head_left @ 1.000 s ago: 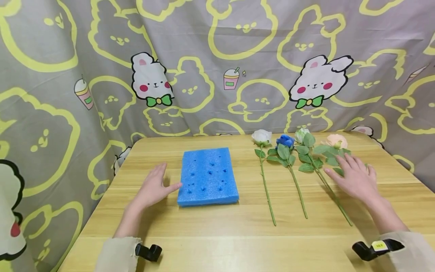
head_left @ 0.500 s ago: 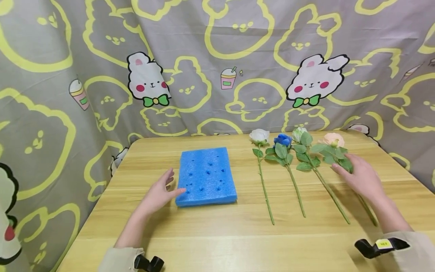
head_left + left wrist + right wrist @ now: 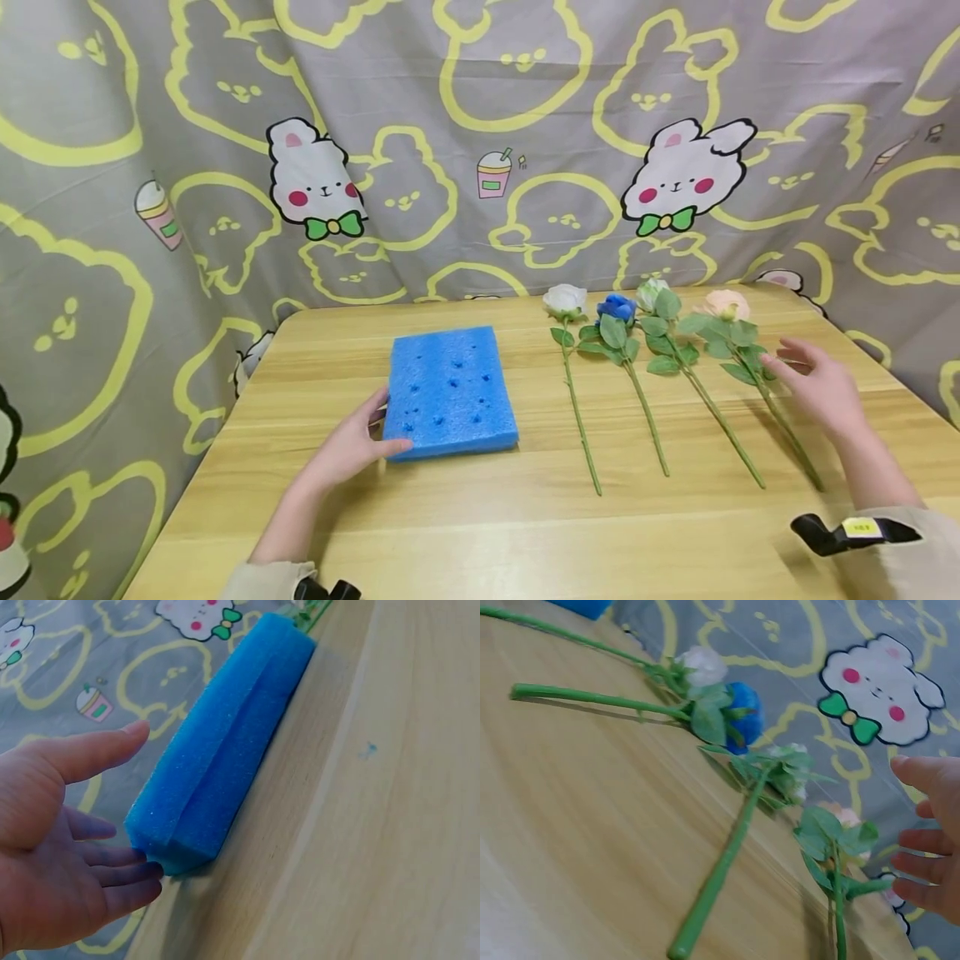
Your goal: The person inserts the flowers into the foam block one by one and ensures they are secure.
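Note:
A blue foam block (image 3: 442, 358) with several small holes in its top lies flat on the table. My left hand (image 3: 351, 442) is at its near left corner, thumb by the front edge and fingers along the left side. In the left wrist view, those fingers are extended, with fingertips right at the block's end. On the right lies a peach artificial rose (image 3: 726, 305) with green leaves and a long stem. Just right of its leaves is my right hand (image 3: 823, 390), fingers loosely bent and nothing in them.
Left of the peach rose lie a white rose (image 3: 566, 300), a blue rose (image 3: 617, 307) and a greenish-white rose (image 3: 651, 292), stems toward me. A patterned grey curtain (image 3: 420, 100) hangs behind and beside the wooden table (image 3: 465, 525).
My left hand has moved in to the foam block's corner. My right hand has shifted right, off the peach rose's leaves and stem, which now show. The head view has turned slightly.

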The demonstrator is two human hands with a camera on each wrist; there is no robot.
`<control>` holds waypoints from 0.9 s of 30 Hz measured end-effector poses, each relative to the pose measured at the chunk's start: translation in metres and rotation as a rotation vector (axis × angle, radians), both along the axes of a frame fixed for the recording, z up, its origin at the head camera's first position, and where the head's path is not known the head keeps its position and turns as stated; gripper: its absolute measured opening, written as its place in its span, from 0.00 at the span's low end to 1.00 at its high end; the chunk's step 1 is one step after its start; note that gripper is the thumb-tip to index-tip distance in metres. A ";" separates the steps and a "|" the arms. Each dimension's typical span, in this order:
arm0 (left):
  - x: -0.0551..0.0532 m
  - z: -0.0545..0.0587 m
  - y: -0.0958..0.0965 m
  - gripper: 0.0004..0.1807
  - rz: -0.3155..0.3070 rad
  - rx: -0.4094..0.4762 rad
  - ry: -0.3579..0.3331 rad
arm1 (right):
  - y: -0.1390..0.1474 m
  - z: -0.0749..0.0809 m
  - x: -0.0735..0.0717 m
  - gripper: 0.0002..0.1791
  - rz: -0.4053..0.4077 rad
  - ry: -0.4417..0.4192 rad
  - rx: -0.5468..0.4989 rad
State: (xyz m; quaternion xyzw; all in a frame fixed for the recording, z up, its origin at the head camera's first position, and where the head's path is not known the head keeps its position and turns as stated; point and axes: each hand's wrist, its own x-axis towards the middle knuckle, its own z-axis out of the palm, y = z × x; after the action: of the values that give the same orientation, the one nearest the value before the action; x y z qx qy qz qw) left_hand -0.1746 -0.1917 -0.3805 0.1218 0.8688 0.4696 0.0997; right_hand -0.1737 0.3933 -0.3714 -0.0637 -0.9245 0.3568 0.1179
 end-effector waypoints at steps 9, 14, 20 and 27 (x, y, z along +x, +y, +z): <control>0.002 0.001 0.002 0.55 0.003 -0.095 0.019 | 0.027 -0.012 0.003 0.40 0.102 -0.067 -0.405; 0.001 -0.001 0.003 0.56 -0.001 -0.117 0.027 | 0.036 -0.018 0.005 0.36 0.135 -0.121 -0.548; 0.001 -0.003 0.004 0.56 0.000 -0.129 0.035 | 0.043 -0.028 0.004 0.41 0.143 -0.249 -0.507; 0.001 -0.004 0.004 0.55 0.010 -0.169 0.045 | 0.051 -0.039 0.005 0.37 0.164 -0.309 -0.465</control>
State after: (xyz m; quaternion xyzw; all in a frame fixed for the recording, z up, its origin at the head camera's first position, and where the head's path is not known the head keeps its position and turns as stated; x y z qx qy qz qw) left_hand -0.1732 -0.1881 -0.3841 0.1192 0.9079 0.3921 0.0877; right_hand -0.1690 0.4442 -0.4101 -0.0675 -0.8270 0.5535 -0.0713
